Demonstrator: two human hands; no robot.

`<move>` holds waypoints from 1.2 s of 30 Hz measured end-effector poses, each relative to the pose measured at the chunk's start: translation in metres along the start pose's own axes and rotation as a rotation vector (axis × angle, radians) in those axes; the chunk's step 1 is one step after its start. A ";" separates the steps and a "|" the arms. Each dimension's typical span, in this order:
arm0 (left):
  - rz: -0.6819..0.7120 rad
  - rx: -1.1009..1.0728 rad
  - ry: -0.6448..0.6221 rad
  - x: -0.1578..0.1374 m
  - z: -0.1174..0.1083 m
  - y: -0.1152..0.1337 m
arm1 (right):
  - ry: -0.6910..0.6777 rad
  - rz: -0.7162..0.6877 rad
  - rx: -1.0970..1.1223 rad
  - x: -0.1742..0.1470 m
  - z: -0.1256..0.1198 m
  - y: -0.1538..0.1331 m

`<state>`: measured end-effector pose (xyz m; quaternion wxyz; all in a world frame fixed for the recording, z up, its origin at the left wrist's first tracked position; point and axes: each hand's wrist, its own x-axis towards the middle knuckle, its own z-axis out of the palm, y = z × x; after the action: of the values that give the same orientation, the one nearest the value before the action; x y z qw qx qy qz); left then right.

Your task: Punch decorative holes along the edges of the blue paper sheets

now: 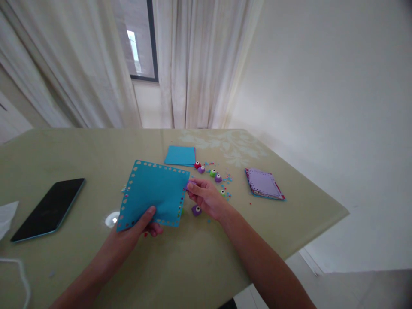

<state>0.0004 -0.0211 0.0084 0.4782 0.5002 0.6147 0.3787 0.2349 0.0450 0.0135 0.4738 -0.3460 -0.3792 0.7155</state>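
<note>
A blue paper sheet (pixel 157 189) with small shapes punched along its edges is held up over the table. My left hand (pixel 141 224) pinches it at the lower edge, thumb on top and fingers beneath. At the sheet's right edge, my right hand (pixel 207 196) is closed around a small purple paper punch (pixel 190 185), mostly hidden by the fingers. Just below that hand lies another purple punch (pixel 196 210) with an eye-like button. A green punch (pixel 222 193) sits beside the right wrist, and part of something green shows behind the sheet.
Farther back lie a stack of blue paper (pixel 180 155), several punches (pixel 201 169) and scattered paper bits (pixel 228 177). A pile of punched sheets (pixel 264 183) is at right. On the left are a dark tablet (pixel 49 210), white paper (pixel 7 218) and a white cable (pixel 22 274).
</note>
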 end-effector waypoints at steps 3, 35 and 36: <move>0.004 0.003 -0.009 0.001 0.000 -0.006 | -0.012 0.015 -0.046 -0.002 0.001 0.000; 0.018 0.071 -0.082 -0.002 0.002 -0.005 | -0.008 -0.037 -0.217 -0.001 0.009 0.010; 0.013 0.059 -0.072 -0.001 0.002 -0.006 | -0.010 -0.045 -0.211 -0.001 0.009 0.010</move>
<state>0.0007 -0.0232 0.0020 0.4825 0.5313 0.6047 0.3452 0.2231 0.0396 0.0095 0.4490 -0.3817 -0.4624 0.6625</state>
